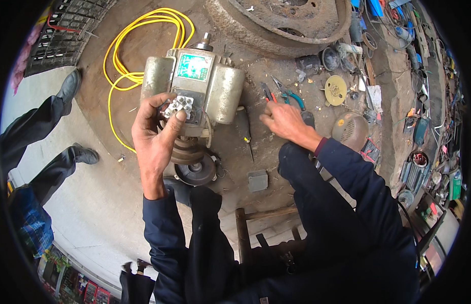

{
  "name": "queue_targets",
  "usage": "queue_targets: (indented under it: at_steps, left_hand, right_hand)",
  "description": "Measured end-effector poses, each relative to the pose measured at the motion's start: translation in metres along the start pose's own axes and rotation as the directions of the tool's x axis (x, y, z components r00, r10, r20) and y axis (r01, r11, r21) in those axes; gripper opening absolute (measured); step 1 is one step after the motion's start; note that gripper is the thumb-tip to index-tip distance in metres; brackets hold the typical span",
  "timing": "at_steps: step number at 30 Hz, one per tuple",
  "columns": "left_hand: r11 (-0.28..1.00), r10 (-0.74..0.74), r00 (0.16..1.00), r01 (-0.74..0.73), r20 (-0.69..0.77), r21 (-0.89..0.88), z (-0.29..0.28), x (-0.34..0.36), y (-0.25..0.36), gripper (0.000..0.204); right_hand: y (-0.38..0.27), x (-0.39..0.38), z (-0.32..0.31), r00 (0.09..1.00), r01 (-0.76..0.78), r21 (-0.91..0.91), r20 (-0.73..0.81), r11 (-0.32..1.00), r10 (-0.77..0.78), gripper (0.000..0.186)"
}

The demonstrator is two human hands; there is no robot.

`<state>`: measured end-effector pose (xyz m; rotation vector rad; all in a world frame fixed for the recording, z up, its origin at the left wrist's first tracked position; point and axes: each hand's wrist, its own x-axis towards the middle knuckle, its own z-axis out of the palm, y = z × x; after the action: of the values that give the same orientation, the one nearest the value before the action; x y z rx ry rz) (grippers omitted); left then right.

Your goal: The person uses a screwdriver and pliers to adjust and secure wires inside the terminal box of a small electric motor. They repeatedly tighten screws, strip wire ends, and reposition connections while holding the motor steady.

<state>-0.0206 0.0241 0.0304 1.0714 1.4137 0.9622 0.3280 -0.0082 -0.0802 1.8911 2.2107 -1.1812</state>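
An electric motor (216,93) with a green nameplate and two pale cylindrical housings has an exposed terminal block (186,101). My left hand (154,137) grips this block between thumb and fingers. To the motor's right, my right hand (288,121) hovers with loosely bent fingers, apparently empty, just below red-handled pliers (267,92) and teal-handled pliers (295,98). A black screwdriver (244,126) lies between my right hand and the motor. Lower down is a small grey plate (258,180). A pulley (187,152) and a round metal cover (205,172) are at the motor's lower end.
A yellow cable (116,53) coils left of the motor. A large rusty ring (276,38) lies above, a yellow disc (334,90) and scattered tools (418,162) to the right. Another person's legs (53,111) stand at left. A wooden stool (243,233) is between my legs.
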Motion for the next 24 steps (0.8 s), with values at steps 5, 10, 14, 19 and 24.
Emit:
queue_targets:
  at_steps: [5,10,14,19,24]
  left_hand:
    - [0.998,0.061,0.998,-0.061,0.009,-0.005,0.008,0.0,0.002,0.042]
    - [0.997,0.069,0.997,-0.069,0.021,0.039,0.008,-0.001,0.002,0.039]
    - [0.997,0.073,0.997,-0.073,-0.005,-0.004,0.008,0.001,0.0,0.034]
    - [0.998,0.062,0.998,-0.063,-0.017,-0.024,0.006,0.001,0.002,0.033]
    - [0.996,0.083,0.997,-0.083,-0.009,-0.027,0.009,0.004,0.001,0.031]
  right_hand:
    - [-0.043,0.023,0.032,0.993,-0.087,-0.045,0.075,0.995,0.09,0.061]
    - [-0.054,0.03,0.03,0.97,-0.183,0.004,0.161,0.983,0.18,0.063]
    - [-0.037,0.031,-0.04,0.965,-0.238,-0.058,0.1,0.97,0.242,0.068]
    - [0.011,0.022,-0.174,0.918,-0.093,0.784,-0.171,0.614,0.358,0.027]
    - [0.049,0.019,-0.174,0.778,0.22,0.975,-0.192,0.027,0.598,0.032]
